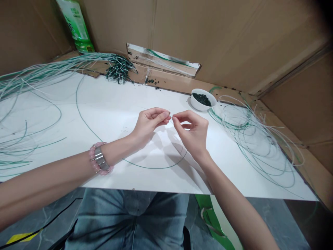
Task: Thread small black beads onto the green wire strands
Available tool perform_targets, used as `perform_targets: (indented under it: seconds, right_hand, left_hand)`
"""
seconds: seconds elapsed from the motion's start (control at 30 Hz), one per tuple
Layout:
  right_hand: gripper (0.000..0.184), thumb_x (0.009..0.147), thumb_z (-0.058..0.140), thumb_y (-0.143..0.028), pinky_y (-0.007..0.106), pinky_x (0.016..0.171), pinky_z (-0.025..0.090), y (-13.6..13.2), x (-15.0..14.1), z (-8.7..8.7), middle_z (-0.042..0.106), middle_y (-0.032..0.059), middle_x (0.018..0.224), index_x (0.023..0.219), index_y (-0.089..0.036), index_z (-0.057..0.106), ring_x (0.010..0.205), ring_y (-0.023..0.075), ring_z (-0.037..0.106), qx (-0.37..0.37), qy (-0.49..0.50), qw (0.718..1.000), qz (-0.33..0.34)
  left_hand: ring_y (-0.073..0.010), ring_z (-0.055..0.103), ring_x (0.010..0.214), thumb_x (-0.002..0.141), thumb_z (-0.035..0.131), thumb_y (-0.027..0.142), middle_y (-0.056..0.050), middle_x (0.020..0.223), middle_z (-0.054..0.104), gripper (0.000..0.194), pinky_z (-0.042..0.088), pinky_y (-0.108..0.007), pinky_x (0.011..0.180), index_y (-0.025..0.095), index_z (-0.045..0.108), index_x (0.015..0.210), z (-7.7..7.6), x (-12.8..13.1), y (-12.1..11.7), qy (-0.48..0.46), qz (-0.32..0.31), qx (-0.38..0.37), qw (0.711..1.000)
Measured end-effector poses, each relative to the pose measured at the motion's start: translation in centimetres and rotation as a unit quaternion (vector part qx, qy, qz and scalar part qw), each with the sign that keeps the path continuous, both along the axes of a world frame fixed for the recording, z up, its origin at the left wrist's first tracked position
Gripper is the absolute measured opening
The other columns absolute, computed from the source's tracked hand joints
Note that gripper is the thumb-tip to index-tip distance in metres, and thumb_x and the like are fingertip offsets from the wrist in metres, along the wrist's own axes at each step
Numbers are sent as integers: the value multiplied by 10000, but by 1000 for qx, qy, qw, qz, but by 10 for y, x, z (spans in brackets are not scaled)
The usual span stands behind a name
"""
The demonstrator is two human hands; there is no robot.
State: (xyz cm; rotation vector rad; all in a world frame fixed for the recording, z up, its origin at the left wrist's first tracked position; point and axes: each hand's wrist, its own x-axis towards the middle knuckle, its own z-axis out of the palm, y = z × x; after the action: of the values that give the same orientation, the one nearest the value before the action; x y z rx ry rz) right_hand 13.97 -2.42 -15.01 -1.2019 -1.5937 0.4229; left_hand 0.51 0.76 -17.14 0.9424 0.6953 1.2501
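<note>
My left hand [149,123] and my right hand [192,132] meet above the middle of the white table [111,111], fingertips almost touching. Both pinch the end of a thin green wire [153,167] that curves in a long loop across the table below my wrists. Something tiny may sit between the fingertips; it is too small to name. A pink bead bracelet with a metal piece [100,158] is on my left wrist. A white bowl [203,99] of small dark green pieces stands just beyond my right hand.
Coiled green and white wires [256,139] lie at the right. A long bundle of wires [52,69] with dark tips runs along the back left. Cardboard walls [208,34] enclose the table. A green bottle [76,24] stands in the back corner.
</note>
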Motion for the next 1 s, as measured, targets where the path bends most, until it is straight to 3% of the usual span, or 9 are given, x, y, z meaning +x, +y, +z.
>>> perform_targets:
  seconds: [0.13, 0.23, 0.37, 0.57, 1.0]
  right_hand:
    - [90, 762, 647, -261, 227, 519, 550, 3, -1, -1, 643, -2, 706, 735, -175, 641, 652, 123, 628, -65, 104, 991, 59]
    - [78, 733, 675, -230, 241, 549, 563, 4, -1, 0, 632, -11, 688, 708, -168, 635, 634, 114, 616, -67, 144, 985, 66]
    - [59, 731, 663, -196, 240, 565, 548, 5, 0, 2, 624, -19, 679, 701, -176, 615, 606, 101, 604, -53, 146, 987, 42]
    - [113, 714, 652, -148, 229, 571, 543, 4, -1, 3, 623, -35, 679, 792, -205, 593, 637, 105, 629, -22, 152, 988, 29]
    - [150, 722, 649, -168, 229, 591, 553, 1, -2, 3, 625, -47, 649, 838, -216, 567, 615, 102, 628, -36, 133, 990, 37]
  left_hand:
    - [-58, 565, 613, 664, 751, 260, 16, 618, 629, 140, 476, -209, 713, 150, 683, 716, -1, 0, 2, -44, -17, -21, 999]
    - [-47, 566, 615, 661, 755, 246, 16, 632, 631, 134, 472, -184, 704, 143, 682, 706, 1, 0, 2, -65, -16, -59, 996]
    - [-43, 575, 633, 680, 741, 218, 16, 639, 631, 99, 473, -167, 708, 141, 682, 704, 3, 0, 1, -76, -13, -99, 992]
    - [-43, 566, 606, 687, 735, 232, 12, 643, 632, 108, 471, -167, 679, 139, 683, 707, 3, 0, 0, -73, -56, -74, 993]
    - [-47, 564, 614, 672, 752, 254, 12, 649, 630, 127, 485, -159, 667, 151, 687, 705, 3, 1, -2, -75, -59, -90, 991]
